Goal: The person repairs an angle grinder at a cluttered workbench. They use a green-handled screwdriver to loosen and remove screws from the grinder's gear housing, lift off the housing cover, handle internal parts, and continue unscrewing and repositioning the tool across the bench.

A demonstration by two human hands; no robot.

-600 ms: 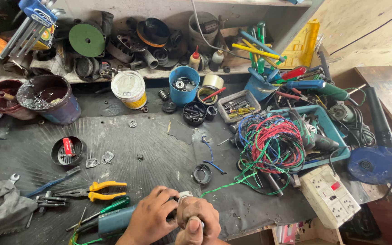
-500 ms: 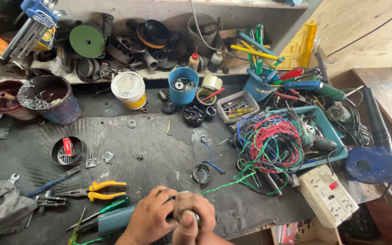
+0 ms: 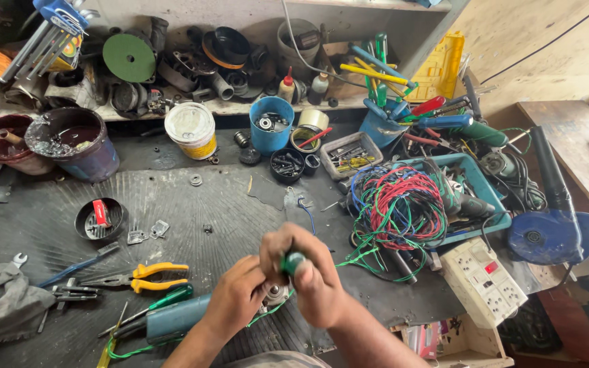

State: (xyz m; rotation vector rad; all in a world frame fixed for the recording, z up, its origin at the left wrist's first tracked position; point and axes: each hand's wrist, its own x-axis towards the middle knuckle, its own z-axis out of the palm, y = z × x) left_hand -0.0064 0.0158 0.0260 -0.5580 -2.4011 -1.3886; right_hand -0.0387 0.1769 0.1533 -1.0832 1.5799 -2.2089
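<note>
My left hand (image 3: 236, 300) grips a small metal motor part (image 3: 275, 294) near the front edge of the bench. My right hand (image 3: 308, 272) is closed around a green-handled screwdriver (image 3: 293, 262) held point-down onto that part. A thin green wire (image 3: 267, 312) trails from the part toward a teal power tool body (image 3: 175, 318) lying left of my hands.
Yellow-handled pliers (image 3: 151, 276), a spanner and a grey rag (image 3: 1, 307) lie at the left. A blue tray (image 3: 492, 211) with tangled red, green and blue wires (image 3: 400, 204), a white socket board (image 3: 482, 283) and a blue grinder (image 3: 553, 232) fill the right. Tubs and cans line the back.
Both hands have lifted up from the front edge toward the bench middle. The green screwdriver handle now shows in my right hand, over the part.
</note>
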